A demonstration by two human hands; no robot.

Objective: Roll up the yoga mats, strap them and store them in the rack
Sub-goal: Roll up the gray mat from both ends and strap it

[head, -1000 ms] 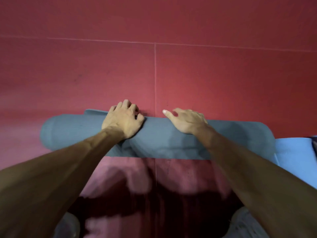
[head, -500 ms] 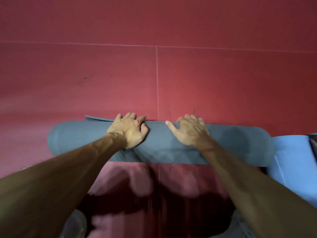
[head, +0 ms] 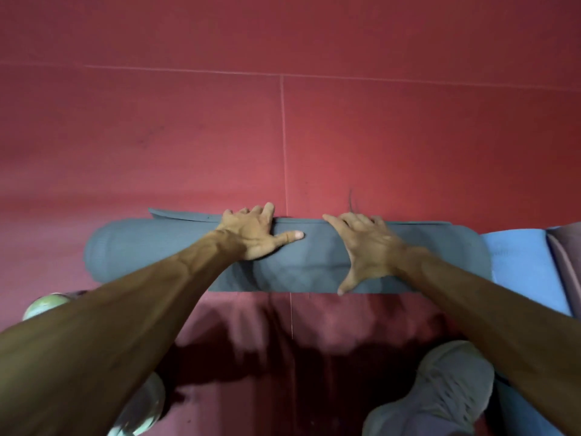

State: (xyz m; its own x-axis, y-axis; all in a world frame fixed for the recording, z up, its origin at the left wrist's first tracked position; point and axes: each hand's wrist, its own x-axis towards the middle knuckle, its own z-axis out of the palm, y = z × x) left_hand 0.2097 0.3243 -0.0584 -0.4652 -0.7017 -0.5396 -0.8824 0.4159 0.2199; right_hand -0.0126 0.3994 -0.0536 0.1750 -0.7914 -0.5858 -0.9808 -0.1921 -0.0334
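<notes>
The grey mat (head: 141,247) lies rolled into a thick tube on the red floor (head: 408,136), its long axis running from 9 o'clock to 3 o'clock. Its left end is rounded and bare, with open floor beyond it at 9 o'clock.

The left grip (head: 254,234), a bare hand, sits on top of the roll just left of its middle. The palm presses down, the fingers reach over the crest toward 12 o'clock, and the thumb lies straight along the tube pointing to 3 o'clock. It closes round nothing.

The right grip (head: 367,247), also a bare hand, rests just right of the middle, a little apart from the left one. It is spread wide. The fingers fan onto the far crest and the thumb points to 6 o'clock, its tip at the near edge of the roll.

Along the far side the mat's thin loose end shows as a flat lip lying against the tube. The surface looks matte and finely ribbed, with soft dents near the palms. The floor is smooth, cut by thin pale seams, and runs wide and open toward 12 o'clock.

The right end of the roll touches a flat light blue mat (head: 518,262) at 3 o'clock, with a mauve mat (head: 569,256) just beyond it. A grey mesh shoe (head: 440,391) stands at 5 o'clock.
</notes>
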